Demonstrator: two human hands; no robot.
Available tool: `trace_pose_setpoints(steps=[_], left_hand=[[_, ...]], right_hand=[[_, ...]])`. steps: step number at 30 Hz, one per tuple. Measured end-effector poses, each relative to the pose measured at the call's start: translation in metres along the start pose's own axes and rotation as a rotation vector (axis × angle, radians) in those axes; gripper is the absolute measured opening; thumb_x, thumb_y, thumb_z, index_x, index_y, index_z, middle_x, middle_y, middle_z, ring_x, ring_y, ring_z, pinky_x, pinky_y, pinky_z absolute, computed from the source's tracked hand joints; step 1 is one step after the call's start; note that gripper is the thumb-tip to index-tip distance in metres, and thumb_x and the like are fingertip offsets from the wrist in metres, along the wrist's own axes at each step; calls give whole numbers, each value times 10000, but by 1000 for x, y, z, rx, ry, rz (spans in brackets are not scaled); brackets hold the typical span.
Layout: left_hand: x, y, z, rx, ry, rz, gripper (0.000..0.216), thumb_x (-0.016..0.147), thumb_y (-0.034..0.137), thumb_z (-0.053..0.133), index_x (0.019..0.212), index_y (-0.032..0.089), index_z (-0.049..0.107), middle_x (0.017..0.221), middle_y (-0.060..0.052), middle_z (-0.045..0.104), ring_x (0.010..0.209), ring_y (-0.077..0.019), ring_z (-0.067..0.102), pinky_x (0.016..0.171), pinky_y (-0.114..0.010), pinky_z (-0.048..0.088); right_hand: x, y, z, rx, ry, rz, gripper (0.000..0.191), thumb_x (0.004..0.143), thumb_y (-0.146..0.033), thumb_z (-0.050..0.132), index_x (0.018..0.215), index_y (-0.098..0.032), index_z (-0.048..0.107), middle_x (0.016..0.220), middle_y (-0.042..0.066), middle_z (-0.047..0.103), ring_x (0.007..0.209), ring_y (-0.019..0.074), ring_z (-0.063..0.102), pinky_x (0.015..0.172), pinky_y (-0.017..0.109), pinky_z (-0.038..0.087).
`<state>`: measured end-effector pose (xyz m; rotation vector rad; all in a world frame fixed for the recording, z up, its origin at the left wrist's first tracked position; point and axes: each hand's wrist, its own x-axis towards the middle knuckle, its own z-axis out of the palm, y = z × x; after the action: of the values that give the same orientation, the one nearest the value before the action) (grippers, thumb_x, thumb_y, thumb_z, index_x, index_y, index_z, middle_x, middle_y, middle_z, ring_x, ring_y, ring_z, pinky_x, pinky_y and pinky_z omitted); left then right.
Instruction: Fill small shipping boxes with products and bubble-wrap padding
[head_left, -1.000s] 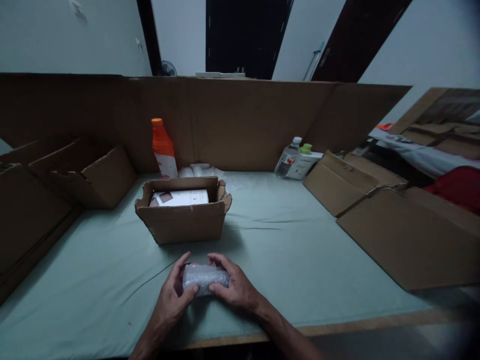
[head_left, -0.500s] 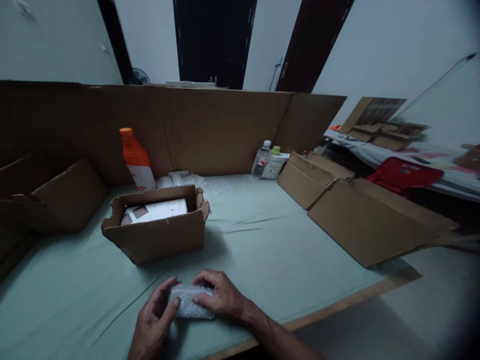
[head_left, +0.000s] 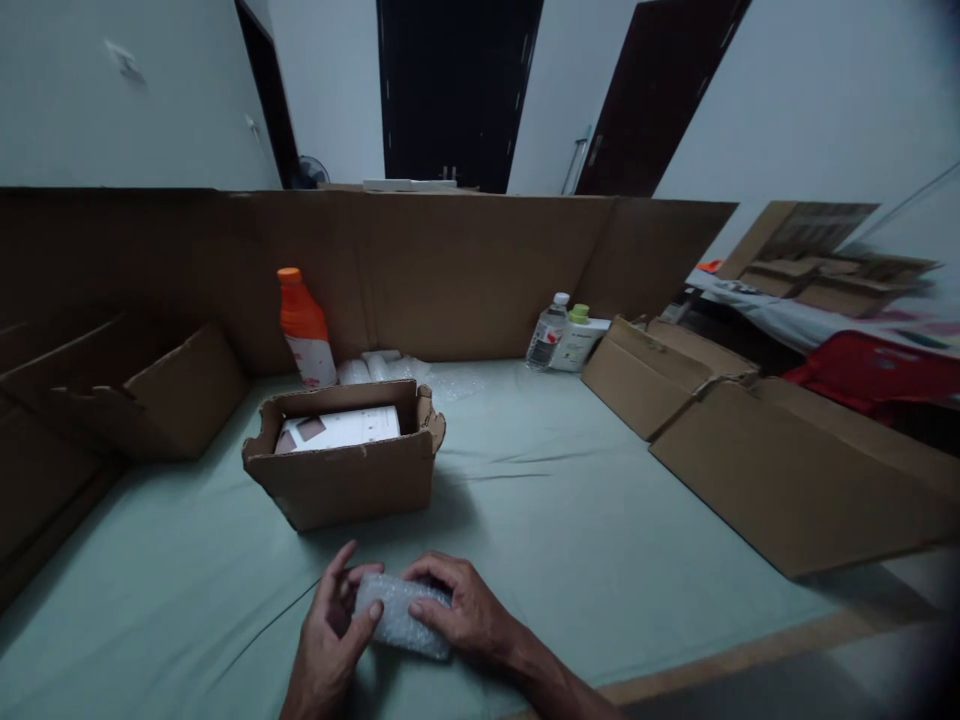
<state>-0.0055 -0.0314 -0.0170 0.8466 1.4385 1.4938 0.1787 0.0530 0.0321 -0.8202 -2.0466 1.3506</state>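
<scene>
A small bundle wrapped in bubble wrap (head_left: 395, 617) rests on the green table cover (head_left: 570, 540) near the front edge. My left hand (head_left: 330, 640) cups its left end with thumb and fingers curled on the wrap. My right hand (head_left: 461, 610) lies over its right side, fingers pressed on top. Just beyond the hands stands an open cardboard box (head_left: 346, 465) with a white packet (head_left: 339, 428) inside it.
An orange bottle (head_left: 304, 327) and loose bubble wrap (head_left: 390, 368) sit by the cardboard back wall. A clear water bottle (head_left: 546, 332) and a green-capped container (head_left: 574, 338) stand further right. Flattened cartons (head_left: 780, 450) lie right, more cardboard (head_left: 142, 390) left.
The camera view has swung back left and slightly down. Both hands stay on the bundle; my left fingers have shifted along its left end.
</scene>
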Motion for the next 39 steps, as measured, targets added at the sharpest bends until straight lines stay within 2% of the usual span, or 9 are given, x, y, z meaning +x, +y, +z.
trace_pose_setpoints(steps=[5, 11, 17, 20, 24, 28, 31, 34, 39], left_hand=[[-3, 2, 7, -19, 6, 0, 761, 766, 585, 715, 1367, 176, 489, 1082, -96, 692, 992, -226, 684, 833, -294, 551], [2, 3, 2, -69, 12, -87, 718, 714, 548, 785, 1291, 171, 582, 1056, -88, 719, 972, -227, 692, 836, -287, 547], [9, 0, -1, -162, 66, -129, 763, 678, 539, 812, 1295, 150, 587, 1123, -128, 723, 1000, -246, 698, 831, -300, 553], [14, 17, -3, -133, 15, -108, 704, 710, 541, 791, 1272, 156, 613, 1112, -120, 731, 989, -238, 698, 836, -295, 550], [36, 48, -5, -31, -81, -38, 620, 774, 565, 718, 1217, 138, 641, 1010, -113, 754, 909, -226, 695, 813, -308, 550], [66, 49, 8, 110, -103, 11, 565, 723, 563, 706, 1075, 121, 708, 910, -130, 768, 872, -253, 697, 774, -337, 544], [79, 38, 15, 151, -114, 20, 468, 691, 519, 710, 949, 131, 750, 858, -129, 769, 853, -261, 698, 790, -354, 538], [83, 30, 11, 167, -122, 26, 432, 708, 486, 690, 961, 143, 760, 860, -122, 769, 847, -252, 699, 782, -346, 537], [85, 27, 0, 217, -142, 29, 431, 732, 462, 639, 984, 135, 763, 879, -125, 771, 865, -261, 700, 778, -347, 535]], right_hand=[[1, 4, 1, -10, 34, -11, 260, 800, -307, 655, 1012, -171, 721, 924, 50, 711, 853, 200, 635, 785, 300, 476], [0, 11, -2, -21, -88, -17, 588, 760, -345, 714, 1320, -204, 605, 1246, 101, 658, 1085, 257, 620, 928, 365, 486], [1, 4, -3, 63, -22, 42, 386, 853, -395, 618, 1169, -185, 687, 1052, 67, 718, 939, 234, 652, 821, 322, 506], [5, -14, -20, 23, 61, 67, 338, 863, -408, 623, 1092, -177, 715, 983, 58, 721, 879, 216, 648, 787, 299, 505], [17, -57, -63, 45, 220, 30, 338, 875, -438, 641, 1084, -182, 708, 962, 52, 712, 784, 179, 635, 701, 259, 505], [44, -105, -101, 54, 379, -83, 367, 850, -468, 676, 1087, -189, 701, 948, 49, 702, 735, 165, 624, 608, 233, 490], [75, -128, -115, -116, 389, -170, 349, 853, -440, 668, 1087, -184, 708, 977, 56, 713, 783, 179, 639, 645, 247, 497], [112, -136, -123, -343, 344, -200, 312, 863, -397, 627, 1058, -171, 719, 973, 56, 731, 824, 189, 653, 697, 264, 492], [164, -149, -127, -931, 124, 24, 273, 872, -289, 572, 1059, -186, 743, 912, 51, 758, 794, 195, 664, 643, 252, 420]])
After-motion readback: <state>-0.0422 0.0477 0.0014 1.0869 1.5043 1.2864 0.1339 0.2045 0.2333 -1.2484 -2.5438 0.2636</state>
